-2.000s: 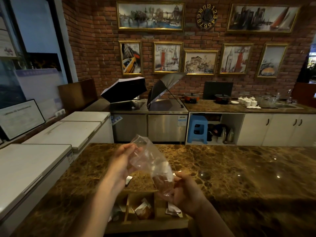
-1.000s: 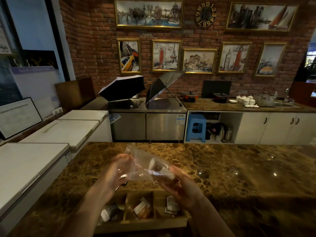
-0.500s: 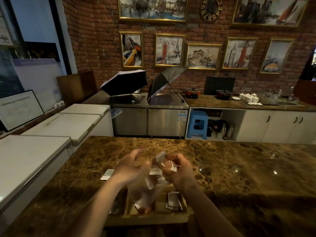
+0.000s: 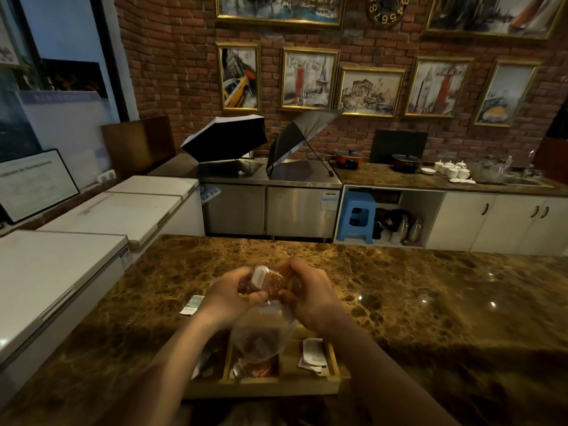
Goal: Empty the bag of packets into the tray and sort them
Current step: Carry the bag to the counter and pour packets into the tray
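Observation:
My left hand [image 4: 229,295] and my right hand [image 4: 307,295] meet above the wooden tray [image 4: 333,361], both gripping the upper end of a clear plastic bag [image 4: 261,336]. The bag hangs mouth down over the tray's middle compartment. A brown and white packet [image 4: 267,279] is pinched inside the bag's top between my fingers. White packets [image 4: 313,353] lie in the right compartment. Brown packets [image 4: 252,368] sit in the middle one, seen through the bag. One white packet [image 4: 192,304] lies on the marble counter left of my hands.
The tray sits at the near edge of a brown marble counter [image 4: 430,302]. White chest freezers [image 4: 61,272] stand to the left. Beyond the counter are steel cabinets with two open umbrellas [image 4: 227,136] and a back counter holding pots and cups.
The bag has been turned from held up and sideways to hanging mouth down over the tray. Both hands came together at its top end, and a white packet now lies on the counter.

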A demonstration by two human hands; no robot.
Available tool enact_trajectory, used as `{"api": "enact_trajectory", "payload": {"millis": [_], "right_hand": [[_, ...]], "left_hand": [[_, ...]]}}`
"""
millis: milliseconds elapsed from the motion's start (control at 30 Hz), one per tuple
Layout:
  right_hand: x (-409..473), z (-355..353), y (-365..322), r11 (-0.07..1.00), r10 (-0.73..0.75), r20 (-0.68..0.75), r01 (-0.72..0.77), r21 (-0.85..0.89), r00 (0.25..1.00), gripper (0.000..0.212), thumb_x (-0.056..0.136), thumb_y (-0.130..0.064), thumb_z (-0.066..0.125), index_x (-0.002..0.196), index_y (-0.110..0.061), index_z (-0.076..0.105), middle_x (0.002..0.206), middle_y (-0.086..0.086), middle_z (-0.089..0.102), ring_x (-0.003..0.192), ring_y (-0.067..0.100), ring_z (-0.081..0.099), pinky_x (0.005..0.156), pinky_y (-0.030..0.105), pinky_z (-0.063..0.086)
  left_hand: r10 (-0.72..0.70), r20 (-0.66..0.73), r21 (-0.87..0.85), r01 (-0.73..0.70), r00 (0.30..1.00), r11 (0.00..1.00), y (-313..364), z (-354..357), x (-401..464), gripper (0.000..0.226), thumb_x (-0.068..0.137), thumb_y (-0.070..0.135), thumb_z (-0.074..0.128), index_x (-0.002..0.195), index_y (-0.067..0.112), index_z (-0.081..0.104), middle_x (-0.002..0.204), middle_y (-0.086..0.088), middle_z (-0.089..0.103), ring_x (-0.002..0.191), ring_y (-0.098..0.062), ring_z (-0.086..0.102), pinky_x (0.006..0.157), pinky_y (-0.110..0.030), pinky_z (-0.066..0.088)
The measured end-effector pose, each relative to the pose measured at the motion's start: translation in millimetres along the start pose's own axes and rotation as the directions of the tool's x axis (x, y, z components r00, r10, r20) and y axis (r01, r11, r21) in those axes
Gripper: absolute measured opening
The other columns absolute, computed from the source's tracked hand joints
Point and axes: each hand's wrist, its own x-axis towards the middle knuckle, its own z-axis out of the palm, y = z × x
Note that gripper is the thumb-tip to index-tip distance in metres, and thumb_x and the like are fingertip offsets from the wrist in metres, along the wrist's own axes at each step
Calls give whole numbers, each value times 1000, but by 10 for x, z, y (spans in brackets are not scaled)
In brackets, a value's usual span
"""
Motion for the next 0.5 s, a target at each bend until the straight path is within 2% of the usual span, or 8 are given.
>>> {"api": "enact_trajectory", "payload": {"millis": [133, 200, 333, 500], "right_hand": [[40, -13, -49, 1000, -21, -2, 21, -14, 1000, 42, 87, -7, 69, 111, -41, 56, 112, -9, 66, 104, 12, 64, 85, 46, 61], [41, 19, -52, 999, -9, -5, 8, -43, 1000, 42, 88, -8, 68, 110, -42, 56, 112, -7, 66, 106, 15, 62, 86, 47, 59], [34, 60, -17, 997, 13, -15, -14, -79, 1000, 42, 89, -7, 64, 111, -41, 55, 112, -9, 64, 106, 14, 60, 89, 44, 58], [86, -3, -60, 996, -34, -66, 29, -88, 997, 41, 88, -9, 66, 107, -43, 53, 102, -17, 62, 103, 11, 59, 87, 47, 57]], "left_hand": [[25, -58, 29, -23, 998, 999, -3, -10, 19, 15, 87, 27, 74, 99, 34, 68, 95, 15, 70, 87, -3, 64, 67, -23, 47], [38, -82, 84, -31, 996, 996, -13, 12, 15, 11, 88, 27, 73, 94, 35, 68, 91, 15, 69, 85, -5, 64, 66, -22, 45], [47, -79, 119, -37, 996, 992, -31, 41, 7, 11, 89, 28, 71, 96, 36, 67, 93, 13, 69, 86, -7, 64, 67, -24, 46], [62, -117, 68, -54, 991, 996, 41, 41, 54, 7, 91, 27, 69, 96, 32, 67, 92, 13, 69, 87, -8, 64, 66, -26, 46]]}}
